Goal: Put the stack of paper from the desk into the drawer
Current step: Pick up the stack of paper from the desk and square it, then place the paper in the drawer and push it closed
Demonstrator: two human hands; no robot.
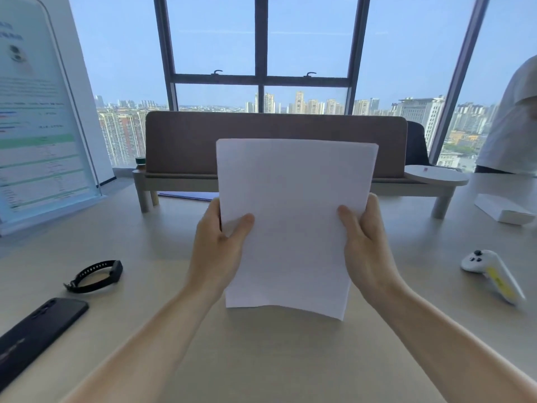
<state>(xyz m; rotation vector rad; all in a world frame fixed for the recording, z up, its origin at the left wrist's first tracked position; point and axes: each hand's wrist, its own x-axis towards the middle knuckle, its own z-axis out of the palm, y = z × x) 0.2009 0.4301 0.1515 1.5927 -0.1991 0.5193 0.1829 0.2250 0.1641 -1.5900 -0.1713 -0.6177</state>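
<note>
Two hands carry everything here, so your risks start with the biggest surface and shrink from there. You have the thin white stack of blank paper sheets (293,216) lifted clear of the pale wood-grain desk (261,359), held up nearly facing you, its top edge in front of the brown fabric desk divider (180,141). No drawer shows in this view, so you will have to look down or aside to find it; turning blind with the sheets raised could brush them against the divider or the clear acrylic sign stand with a printed sheet (43,117) to your left.

The stack's lower edge already bows, and the far corners look slightly fanned. Loosen either grip while moving, or tip the stack forward, and loose sheets may slide out and scatter across the desk.

Smaller hazards lie low: the black phone (37,333) and black wristband (94,276) to your left, the white handheld controller with a yellow strip (494,274) to your right. A sweeping forearm could knock any of them.

Your left hand (218,245) clamps the stack's left edge, thumb pressed across the front, fingers hidden behind. Your right hand (369,245) mirrors it on the right edge, thumb on the face, fingers wrapped behind. Both forearms reach forward and converge, wrists roughly level.
</note>
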